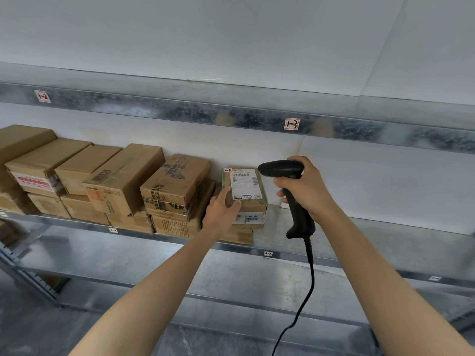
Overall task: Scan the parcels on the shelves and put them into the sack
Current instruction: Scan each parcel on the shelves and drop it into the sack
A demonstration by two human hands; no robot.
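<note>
Left hand (220, 207) pinches the labelled parcel (244, 185) at one corner; right hand (307, 187) wraps the barcode scanner (291, 191) handle. I'd watch that corner hold: a slip tips it off the stacked boxes (248, 222).

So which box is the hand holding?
The box at the right end of the row, with the big white label. The left hand grips its corner; the other boxes sit untouched.

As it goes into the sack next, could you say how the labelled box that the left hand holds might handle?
The labelled box is probably stiff, its edges looking square. It seems small enough for the left hand alone, so likely light. Atop a stack, it might slide if pushed.
</note>
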